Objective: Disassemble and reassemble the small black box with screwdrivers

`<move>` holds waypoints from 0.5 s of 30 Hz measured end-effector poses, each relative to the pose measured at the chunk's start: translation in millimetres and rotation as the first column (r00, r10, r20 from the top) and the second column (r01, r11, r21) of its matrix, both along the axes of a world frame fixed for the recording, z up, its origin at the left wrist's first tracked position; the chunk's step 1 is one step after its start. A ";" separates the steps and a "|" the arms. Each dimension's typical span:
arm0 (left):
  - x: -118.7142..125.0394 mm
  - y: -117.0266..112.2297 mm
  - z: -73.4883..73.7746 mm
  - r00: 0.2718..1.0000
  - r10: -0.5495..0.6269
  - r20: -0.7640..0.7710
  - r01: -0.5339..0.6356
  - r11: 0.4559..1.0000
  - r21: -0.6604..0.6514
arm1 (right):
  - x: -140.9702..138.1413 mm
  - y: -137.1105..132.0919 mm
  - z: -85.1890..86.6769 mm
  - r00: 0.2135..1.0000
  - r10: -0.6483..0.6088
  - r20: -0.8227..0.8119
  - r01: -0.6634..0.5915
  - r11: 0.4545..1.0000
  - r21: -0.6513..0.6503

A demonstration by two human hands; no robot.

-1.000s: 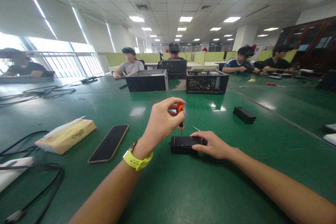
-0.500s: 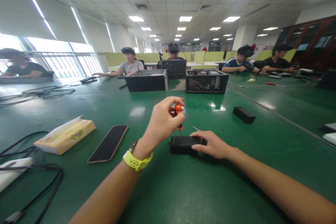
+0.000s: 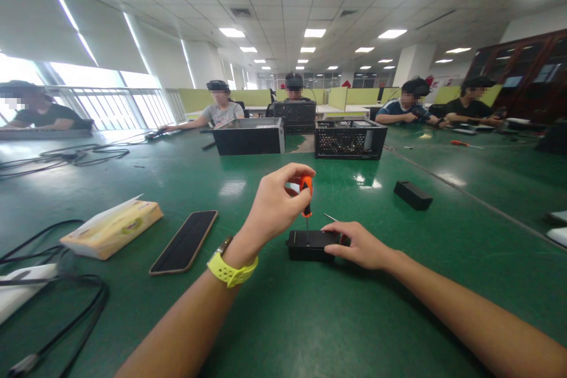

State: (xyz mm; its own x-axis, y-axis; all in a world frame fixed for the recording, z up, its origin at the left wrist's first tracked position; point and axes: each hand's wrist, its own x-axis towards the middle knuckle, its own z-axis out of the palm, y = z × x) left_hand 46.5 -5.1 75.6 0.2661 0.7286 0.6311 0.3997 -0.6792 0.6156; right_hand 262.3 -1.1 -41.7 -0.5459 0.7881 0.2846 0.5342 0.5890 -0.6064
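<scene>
My left hand (image 3: 278, 198), with a yellow-green watch strap (image 3: 233, 271) at its wrist, is closed around the handle of an orange and black screwdriver (image 3: 306, 195). The screwdriver stands nearly upright, its thin shaft meeting the top of a small black box (image 3: 308, 245). Whether the tip sits in a screw is too small to tell. My right hand (image 3: 358, 245) grips the box's right end, thumb on the near side and fingers over the far side. Behind these fingers a thin metal rod (image 3: 330, 217) sticks out; its other end is hidden.
Left of my hands lie a phone (image 3: 183, 243), a tissue pack (image 3: 113, 227) and black cables (image 3: 95, 301). A second black box (image 3: 413, 195) is at the right. Computer cases (image 3: 248, 139) stand ahead, and another screwdriver (image 3: 460, 143) lies far right. Several people sit around the table.
The screwdriver handle has shifted slightly right and stands straighter, with my left fingers moving along with it. My right hand still holds the box in place.
</scene>
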 end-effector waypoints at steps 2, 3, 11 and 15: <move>0.2 -0.4 -1.4 1.000 0.004 -0.025 -0.004 1.000 0.020 | 0.0 0.1 -0.2 1.000 0.003 -0.002 -0.003 1.000 -0.002; 0.3 -0.5 -2.2 1.000 0.003 -0.030 -0.002 1.000 0.029 | -0.1 0.1 -0.1 1.000 0.003 -0.002 -0.003 1.000 -0.002; -0.1 3.3 -8.7 0.996 -0.057 0.069 0.057 0.998 0.011 | -0.7 1.0 0.3 1.000 0.004 0.000 -0.004 1.000 -0.001; -0.1 2.1 -4.8 0.998 -0.035 0.052 0.035 0.999 0.001 | -0.7 0.6 0.2 1.000 -0.003 0.000 0.003 1.000 0.003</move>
